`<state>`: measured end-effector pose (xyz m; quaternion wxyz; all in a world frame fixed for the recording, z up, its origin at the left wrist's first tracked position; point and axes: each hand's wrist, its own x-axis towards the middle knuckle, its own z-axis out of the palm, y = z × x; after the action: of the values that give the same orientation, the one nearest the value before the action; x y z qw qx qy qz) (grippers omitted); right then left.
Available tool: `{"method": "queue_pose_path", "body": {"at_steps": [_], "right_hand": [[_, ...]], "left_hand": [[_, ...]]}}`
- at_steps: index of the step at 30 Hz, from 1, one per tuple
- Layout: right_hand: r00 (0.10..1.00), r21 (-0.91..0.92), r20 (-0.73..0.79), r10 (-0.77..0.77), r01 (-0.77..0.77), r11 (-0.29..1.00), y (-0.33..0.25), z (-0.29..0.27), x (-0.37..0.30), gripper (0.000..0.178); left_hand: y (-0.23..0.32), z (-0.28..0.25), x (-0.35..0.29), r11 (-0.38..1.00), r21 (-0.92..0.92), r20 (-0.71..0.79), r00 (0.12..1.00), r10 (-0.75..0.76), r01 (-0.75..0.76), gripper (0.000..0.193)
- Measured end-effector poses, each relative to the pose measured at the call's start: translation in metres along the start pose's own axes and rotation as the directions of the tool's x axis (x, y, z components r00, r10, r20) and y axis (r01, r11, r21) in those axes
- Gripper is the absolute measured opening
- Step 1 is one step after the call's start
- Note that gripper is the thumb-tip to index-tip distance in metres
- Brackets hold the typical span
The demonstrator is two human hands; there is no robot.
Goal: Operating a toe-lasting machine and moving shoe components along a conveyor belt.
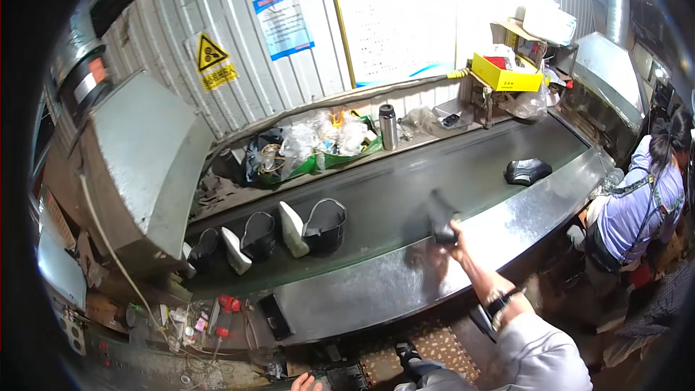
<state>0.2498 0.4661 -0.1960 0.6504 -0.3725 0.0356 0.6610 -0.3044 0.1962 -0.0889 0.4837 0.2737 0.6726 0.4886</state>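
Note:
My right hand (455,241) reaches over the metal edge of a conveyor belt (405,203), closed on a dark shoe (441,223) that is smeared by motion. Another dark shoe (527,171) lies on the belt farther right. At the belt's left stand dark shoe uppers (326,226), each beside a pale sole (292,229), in a row. My left hand (307,383) shows only by its fingers at the lower edge; they look apart, with nothing visible in them, though the palm is out of the picture.
Metal hoods (141,166) stand at both ends of the belt. Along the wall are plastic bags (318,141), a steel flask (388,127) and a yellow box (508,76). A phone-like dark slab (274,317) lies on the near ledge. A co-worker (637,195) bends at the right.

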Motion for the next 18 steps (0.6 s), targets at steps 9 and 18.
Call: {"method": "queue_pose_path", "body": {"at_steps": [9,18], "right_hand": [[0.991,-0.524,0.118,-0.057,0.111,0.845,0.272,0.187,0.062,0.102],[0.978,-0.289,-0.02,-0.21,0.195,0.937,0.204,0.232,0.051,0.105]], "left_hand": [[0.001,-0.034,0.047,0.93,0.361,-0.071,0.993,0.096,-0.064,0.036],[0.036,0.021,0.159,0.921,0.383,0.229,0.973,-0.025,-0.066,0.04]]}}
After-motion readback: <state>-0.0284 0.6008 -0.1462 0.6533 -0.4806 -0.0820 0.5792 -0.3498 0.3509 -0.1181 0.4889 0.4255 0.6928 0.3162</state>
